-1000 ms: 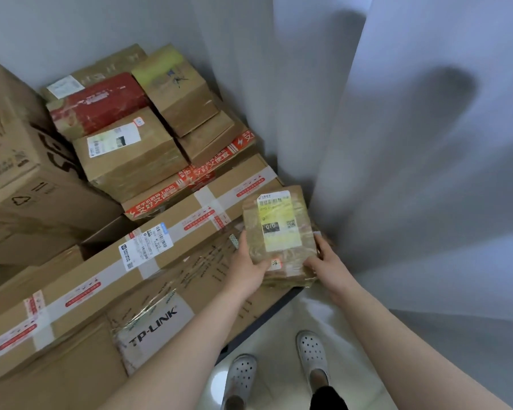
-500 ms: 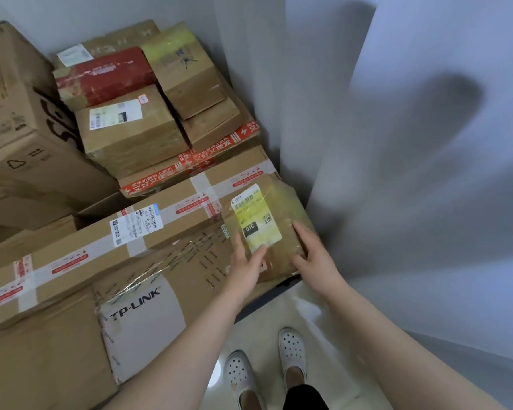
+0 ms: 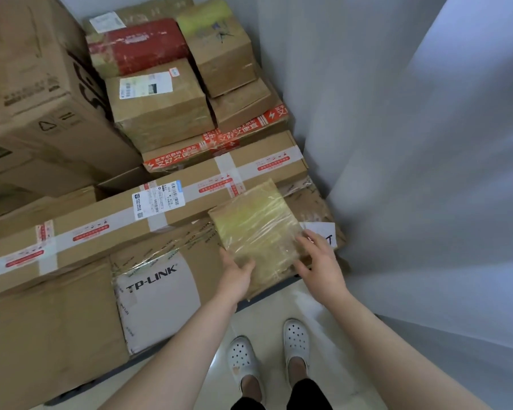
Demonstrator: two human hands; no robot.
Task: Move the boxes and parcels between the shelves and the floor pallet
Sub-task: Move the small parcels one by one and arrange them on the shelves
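Observation:
A small brown parcel (image 3: 258, 229) wrapped in shiny yellowish tape lies on the right end of the TP-LINK box (image 3: 160, 294), its near edge jutting past the box. My left hand (image 3: 237, 275) holds its near-left corner with the thumb on top. My right hand (image 3: 320, 261) holds its near-right corner, fingers over the top face. A long taped box (image 3: 107, 229) lies just behind the parcel. Further back, smaller boxes are stacked: a labelled one (image 3: 160, 110), a red one (image 3: 137, 45) and a plain one (image 3: 219, 51).
A big carton (image 3: 36, 99) stands at the left. Grey curtain-like sheeting (image 3: 412, 173) closes off the right side and back. The dark pallet edge (image 3: 276, 287) shows under the boxes. My feet in white clogs (image 3: 267, 353) stand on the pale floor.
The parcel went from held up in the air down onto the TP-LINK box. Its yellow label no longer shows. My view has moved closer to the stack.

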